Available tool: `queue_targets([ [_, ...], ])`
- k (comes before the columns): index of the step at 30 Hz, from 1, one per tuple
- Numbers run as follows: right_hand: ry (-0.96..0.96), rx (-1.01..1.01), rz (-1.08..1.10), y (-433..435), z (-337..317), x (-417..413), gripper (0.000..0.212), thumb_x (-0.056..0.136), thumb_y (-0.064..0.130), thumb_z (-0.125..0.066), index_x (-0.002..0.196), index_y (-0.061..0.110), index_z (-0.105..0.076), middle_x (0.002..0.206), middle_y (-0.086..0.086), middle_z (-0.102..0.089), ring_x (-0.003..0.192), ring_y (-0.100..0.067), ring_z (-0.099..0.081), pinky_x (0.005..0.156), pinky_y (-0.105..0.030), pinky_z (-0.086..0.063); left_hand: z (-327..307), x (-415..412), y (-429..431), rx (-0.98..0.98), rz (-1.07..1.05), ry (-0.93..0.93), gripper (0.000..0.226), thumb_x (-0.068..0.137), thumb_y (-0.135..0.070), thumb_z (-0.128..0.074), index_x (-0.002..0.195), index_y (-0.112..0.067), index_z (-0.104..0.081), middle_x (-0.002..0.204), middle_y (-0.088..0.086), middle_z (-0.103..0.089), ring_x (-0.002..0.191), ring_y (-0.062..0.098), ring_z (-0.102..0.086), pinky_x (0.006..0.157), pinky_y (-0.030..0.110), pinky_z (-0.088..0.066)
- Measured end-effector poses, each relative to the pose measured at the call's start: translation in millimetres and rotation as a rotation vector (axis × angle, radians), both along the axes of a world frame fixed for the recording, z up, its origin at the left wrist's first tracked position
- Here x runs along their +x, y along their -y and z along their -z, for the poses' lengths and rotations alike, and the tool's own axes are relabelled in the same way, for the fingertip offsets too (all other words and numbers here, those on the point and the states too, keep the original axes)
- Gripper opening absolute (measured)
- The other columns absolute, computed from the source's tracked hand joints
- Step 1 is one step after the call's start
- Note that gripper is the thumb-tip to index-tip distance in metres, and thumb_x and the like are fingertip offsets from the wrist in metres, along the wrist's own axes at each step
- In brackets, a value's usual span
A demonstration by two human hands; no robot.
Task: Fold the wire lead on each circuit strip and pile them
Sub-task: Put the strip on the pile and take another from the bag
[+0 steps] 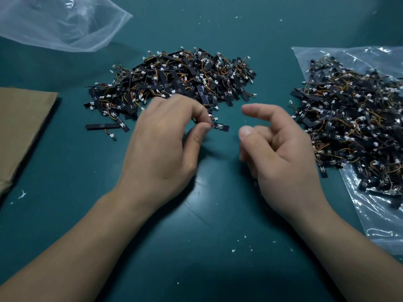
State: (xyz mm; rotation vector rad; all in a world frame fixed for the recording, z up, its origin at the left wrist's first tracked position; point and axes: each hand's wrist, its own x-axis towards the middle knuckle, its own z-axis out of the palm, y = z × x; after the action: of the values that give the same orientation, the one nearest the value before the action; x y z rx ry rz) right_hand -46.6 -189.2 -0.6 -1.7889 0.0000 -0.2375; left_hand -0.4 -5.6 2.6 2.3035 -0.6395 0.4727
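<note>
Black flat circuit strip juts out, pinched by fingers of the left hand. Right of the strip, the right hand has loosely curled, empty fingers.

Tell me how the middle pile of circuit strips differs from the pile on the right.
The middle pile lies straight on the green table; the right pile lies on a clear plastic bag. The middle pile shows whole; the right pile runs past the picture's edge. Both hold black strips with coloured wire leads and white connectors.
</note>
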Motion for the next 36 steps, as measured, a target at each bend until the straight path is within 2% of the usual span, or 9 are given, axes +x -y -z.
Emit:
queue_targets([
  [5,0.004,-0.144,-0.038,-2,0,-1,0.026,0.1,0.037,-0.054,0.084,0.02,-0.066,0.062,-0.003,-0.063,0.05,-0.006,-0.05,0.053,-0.022,-0.038,2,-2,0,-0.02,0.092,0.052,0.006,0.099,-0.022,-0.058,0.097,-0.018,-0.062,0.095,-0.013,-0.057,0.085,0.016,-0.051,0.079,0.031,-0.04],
  [9,0.002,-0.203,-0.071,-3,-2,-3,0.035,0.099,0.042,-0.049,0.078,0.019,-0.065,0.061,-0.002,-0.063,0.052,-0.016,-0.054,0.053,-0.033,-0.043,2,-3,1,0.015,0.173,0.037,0.004,0.097,-0.019,-0.06,0.094,-0.017,-0.063,0.091,-0.008,-0.061,0.081,0.018,-0.053,0.076,0.037,-0.045],
  [15,0.012,-0.31,-0.075,-1,-3,-2,0.036,0.101,0.031,-0.051,0.067,0.02,-0.059,0.058,-0.005,-0.057,0.056,-0.021,-0.055,0.057,-0.042,-0.044,-2,-7,-1,-0.167,0.21,-0.13,0.003,0.092,-0.018,-0.069,0.091,-0.019,-0.066,0.079,-0.024,-0.057,0.069,-0.002,-0.053,0.067,0.006,-0.036],
  [18,0.026,-0.3,-0.107,0,-5,-2,0.036,0.099,0.031,-0.05,0.065,0.021,-0.056,0.056,-0.006,-0.054,0.053,-0.019,-0.049,0.055,-0.039,-0.041,-3,-5,-1,-0.327,0.174,-0.241,0.01,0.089,-0.018,-0.077,0.088,-0.019,-0.067,0.077,-0.017,-0.064,0.066,0.009,-0.057,0.063,0.012,-0.041],
  [22,0.007,-0.278,-0.152,1,-4,-1,0.037,0.098,0.033,-0.049,0.064,0.019,-0.054,0.056,-0.007,-0.052,0.051,-0.013,-0.045,0.052,-0.031,-0.037,-4,-5,1,-0.447,0.16,-0.378,0.018,0.083,-0.025,-0.082,0.092,-0.02,-0.067,0.078,-0.007,-0.071,0.066,0.025,-0.062,0.059,0.033,-0.05],
  [25,0.006,-0.169,-0.107,2,-3,-2,0.038,0.099,0.037,-0.046,0.066,0.019,-0.053,0.055,-0.005,-0.052,0.049,-0.01,-0.044,0.052,-0.028,-0.036,-4,-4,0,-0.476,0.149,-0.473,0.022,0.092,-0.04,-0.068,0.098,-0.02,-0.066,0.068,-0.004,-0.07,0.056,0.018,-0.058,0.054,0.03,-0.045],
  [28,0.022,-0.143,-0.061,4,-2,-1,0.039,0.101,0.037,-0.044,0.069,0.017,-0.052,0.055,-0.002,-0.052,0.048,-0.009,-0.044,0.051,-0.028,-0.036,-7,-6,-3,-0.415,0.232,-0.504,0.037,0.097,-0.045,-0.046,0.082,-0.021,-0.069,0.061,0.001,-0.064,0.055,0.02,-0.056,0.054,0.031,-0.042],
  [31,0.013,-0.189,-0.082,3,-1,-1,0.038,0.101,0.039,-0.045,0.07,0.021,-0.055,0.058,-0.003,-0.054,0.05,-0.011,-0.046,0.052,-0.03,-0.037,-10,-9,1,-0.288,0.296,-0.495,0.03,0.095,-0.037,-0.054,0.069,-0.027,-0.065,0.059,0.002,-0.06,0.059,0.024,-0.061,0.056,0.035,-0.046],
  [36,-0.01,-0.14,-0.14,1,-4,-3,0.031,0.099,0.037,-0.048,0.074,0.022,-0.06,0.059,0.0,-0.058,0.052,-0.01,-0.049,0.054,-0.024,-0.039,-10,-9,2,-0.275,0.244,-0.462,0.029,0.094,-0.024,-0.062,0.067,-0.018,-0.068,0.054,0.003,-0.057,0.051,0.021,-0.051,0.05,0.029,-0.04],
])
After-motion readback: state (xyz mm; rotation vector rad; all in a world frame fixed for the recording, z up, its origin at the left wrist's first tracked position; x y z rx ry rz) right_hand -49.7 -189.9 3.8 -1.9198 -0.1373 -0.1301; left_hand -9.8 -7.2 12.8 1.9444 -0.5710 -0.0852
